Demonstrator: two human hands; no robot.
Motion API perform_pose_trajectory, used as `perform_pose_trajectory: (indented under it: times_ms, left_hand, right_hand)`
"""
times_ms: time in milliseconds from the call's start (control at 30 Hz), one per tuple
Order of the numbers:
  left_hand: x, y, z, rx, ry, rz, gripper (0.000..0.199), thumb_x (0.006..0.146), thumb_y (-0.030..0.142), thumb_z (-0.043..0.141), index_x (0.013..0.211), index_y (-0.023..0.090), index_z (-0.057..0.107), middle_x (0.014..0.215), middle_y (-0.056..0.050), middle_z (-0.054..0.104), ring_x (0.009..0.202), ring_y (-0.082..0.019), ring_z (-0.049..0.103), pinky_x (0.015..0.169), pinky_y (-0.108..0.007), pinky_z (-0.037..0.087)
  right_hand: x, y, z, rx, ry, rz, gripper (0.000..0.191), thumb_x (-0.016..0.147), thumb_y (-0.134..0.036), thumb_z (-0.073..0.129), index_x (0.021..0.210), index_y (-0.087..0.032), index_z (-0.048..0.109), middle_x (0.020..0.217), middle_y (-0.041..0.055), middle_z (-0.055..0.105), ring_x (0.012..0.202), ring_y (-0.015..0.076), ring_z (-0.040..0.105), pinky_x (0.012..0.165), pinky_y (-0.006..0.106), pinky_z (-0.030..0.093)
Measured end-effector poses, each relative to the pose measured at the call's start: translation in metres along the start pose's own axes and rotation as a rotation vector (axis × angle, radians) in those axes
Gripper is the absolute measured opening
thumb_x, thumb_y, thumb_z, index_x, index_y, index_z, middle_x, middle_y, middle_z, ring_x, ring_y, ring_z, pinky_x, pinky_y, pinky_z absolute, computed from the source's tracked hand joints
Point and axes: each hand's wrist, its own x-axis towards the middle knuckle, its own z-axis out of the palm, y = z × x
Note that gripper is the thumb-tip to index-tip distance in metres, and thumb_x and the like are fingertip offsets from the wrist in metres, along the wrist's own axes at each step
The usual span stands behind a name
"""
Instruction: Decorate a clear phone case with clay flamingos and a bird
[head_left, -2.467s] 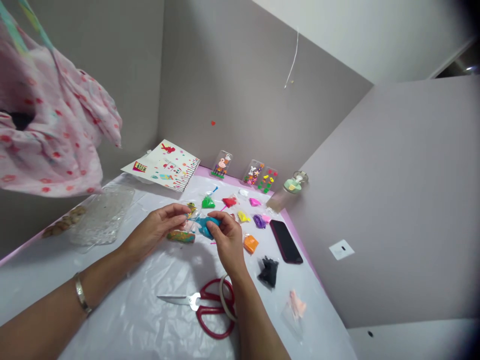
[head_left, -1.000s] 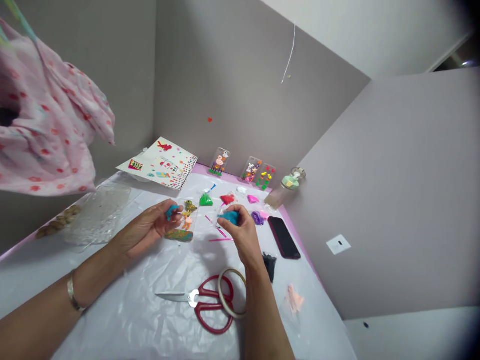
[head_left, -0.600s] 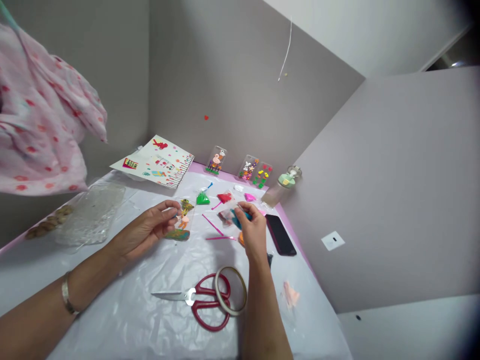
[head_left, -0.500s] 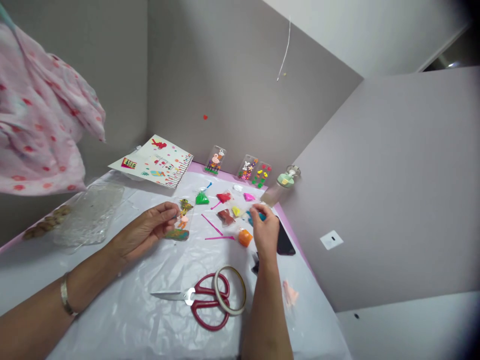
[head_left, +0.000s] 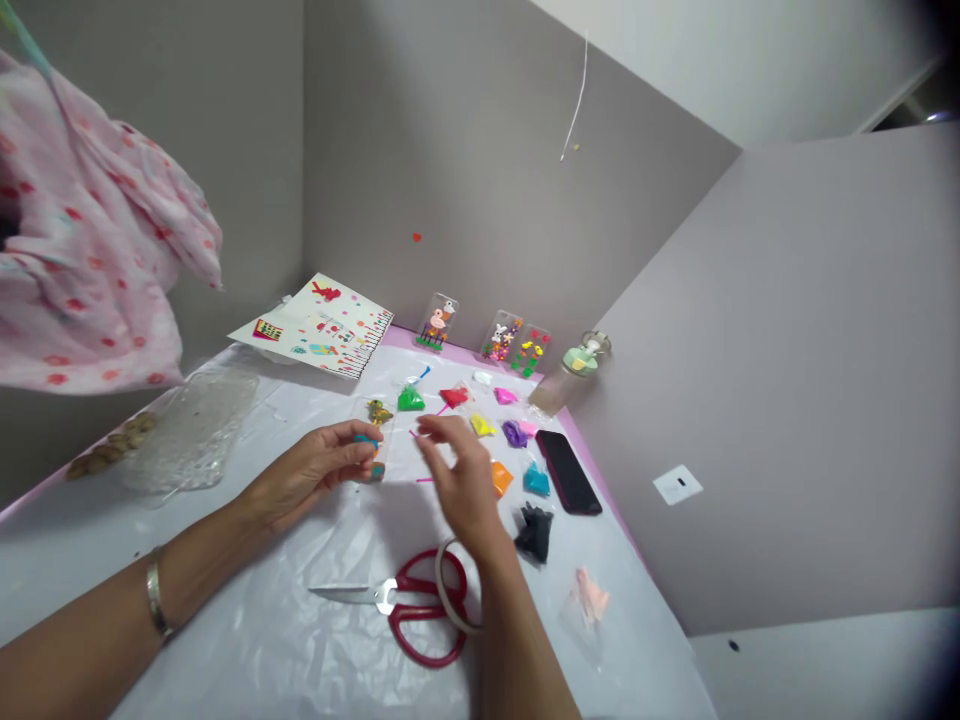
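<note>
My left hand (head_left: 334,462) is closed, pinching a small piece of blue clay (head_left: 365,441) between thumb and fingers. It is over a clear phone case (head_left: 381,432) with a golden-brown clay figure (head_left: 379,411) on it; the hand hides much of the case. My right hand (head_left: 459,480) hovers to its right above the table, thumb and index finger curved and apart, with nothing visible between them. Beneath and beside it lie pink sticks (head_left: 424,480) and a bag of orange clay (head_left: 501,480). A bag of blue clay (head_left: 536,480) rests farther right.
Red-handled scissors (head_left: 390,596) and a tape roll (head_left: 450,590) lie in front. Bags of green (head_left: 411,398), purple (head_left: 514,433) and black clay (head_left: 535,532) are spread about, beside a phone (head_left: 568,472). Decorated cases (head_left: 437,322) lean on the wall near a sketchbook (head_left: 319,330).
My right hand has moved left, away from the blue clay bag, toward my left hand. The purple and blue bags now show uncovered. My left hand stays over the case.
</note>
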Motion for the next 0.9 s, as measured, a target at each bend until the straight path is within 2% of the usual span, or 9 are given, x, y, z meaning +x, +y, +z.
perform_pose_trajectory:
  times_ms: [67,133,200,267,333,433,567,700,900]
  left_hand:
    - [-0.001,0.0,0.003,0.018,-0.022,-0.006,0.037,0.067,0.044,0.1,0.084,0.02,0.079,0.083,0.001,0.069,0.072,-0.012,0.065,0.071,-0.023,0.058]
    - [-0.001,-0.001,0.005,0.033,-0.043,-0.013,0.04,0.067,0.049,0.099,0.085,0.02,0.079,0.086,0.0,0.069,0.076,-0.014,0.064,0.07,-0.024,0.056]
    - [-0.001,-0.003,0.007,0.051,-0.065,-0.03,0.044,0.066,0.052,0.098,0.09,0.02,0.08,0.089,-0.002,0.071,0.078,-0.016,0.065,0.069,-0.025,0.056]
    - [-0.002,-0.005,0.007,0.07,-0.087,-0.045,0.046,0.066,0.054,0.098,0.09,0.019,0.081,0.088,-0.002,0.07,0.077,-0.017,0.064,0.068,-0.026,0.055]
    - [-0.002,-0.006,0.006,0.082,-0.106,-0.048,0.047,0.066,0.055,0.097,0.089,0.018,0.081,0.086,-0.002,0.07,0.077,-0.016,0.063,0.069,-0.026,0.054]
    - [-0.003,-0.005,0.004,0.079,-0.122,-0.042,0.049,0.068,0.058,0.096,0.093,0.017,0.082,0.089,-0.004,0.071,0.079,-0.017,0.063,0.07,-0.026,0.055]
    - [-0.003,-0.002,0.004,0.043,-0.103,-0.006,0.047,0.075,0.063,0.089,0.085,0.019,0.078,0.086,-0.002,0.067,0.08,-0.016,0.062,0.074,-0.026,0.058]
    - [-0.001,0.0,0.004,0.007,-0.048,0.021,0.034,0.082,0.052,0.088,0.083,0.02,0.074,0.084,0.002,0.064,0.074,-0.011,0.061,0.076,-0.024,0.059]
    - [-0.002,0.001,0.005,0.01,-0.03,0.039,0.029,0.08,0.042,0.091,0.091,0.02,0.076,0.084,0.002,0.067,0.072,-0.011,0.064,0.077,-0.025,0.06]
  right_hand:
    - [-0.009,-0.012,0.021,0.081,-0.115,-0.128,0.026,0.1,-0.027,0.069,0.125,-0.026,0.073,0.108,0.0065,0.076,0.092,0.0209,0.072,0.09,0.034,0.057]
    - [-0.015,-0.015,0.033,0.098,-0.164,-0.213,0.04,0.099,-0.024,0.071,0.139,-0.026,0.066,0.117,0.0096,0.072,0.096,0.0215,0.071,0.09,0.034,0.057]
    - [-0.019,-0.014,0.037,0.071,-0.184,-0.25,0.048,0.096,-0.022,0.076,0.143,-0.025,0.064,0.118,0.0105,0.069,0.097,0.0224,0.069,0.087,0.034,0.057]
    - [-0.019,-0.012,0.038,0.047,-0.201,-0.247,0.044,0.094,-0.019,0.079,0.137,-0.025,0.068,0.106,0.0071,0.068,0.092,0.0215,0.067,0.083,0.032,0.057]
    - [-0.018,-0.011,0.037,0.065,-0.22,-0.219,0.037,0.093,-0.013,0.077,0.127,-0.026,0.073,0.095,0.0028,0.066,0.084,0.019,0.065,0.08,0.029,0.056]
    - [-0.015,-0.012,0.035,0.163,-0.219,-0.142,0.032,0.091,-0.009,0.074,0.117,-0.026,0.077,0.09,0.0007,0.066,0.081,0.0178,0.063,0.08,0.029,0.054]
    - [-0.013,-0.011,0.034,0.371,-0.137,0.03,0.012,0.087,-0.017,0.077,0.096,-0.024,0.077,0.091,0.002,0.069,0.085,0.0196,0.065,0.084,0.032,0.055]
    - [-0.011,-0.006,0.035,0.472,-0.13,0.126,0.011,0.091,-0.024,0.07,0.1,-0.023,0.077,0.096,0.004,0.075,0.086,0.0204,0.07,0.083,0.033,0.057]
    - [-0.008,-0.003,0.035,0.604,-0.163,0.228,0.021,0.096,-0.038,0.066,0.103,-0.023,0.08,0.099,0.0059,0.077,0.084,0.0207,0.073,0.085,0.037,0.059]
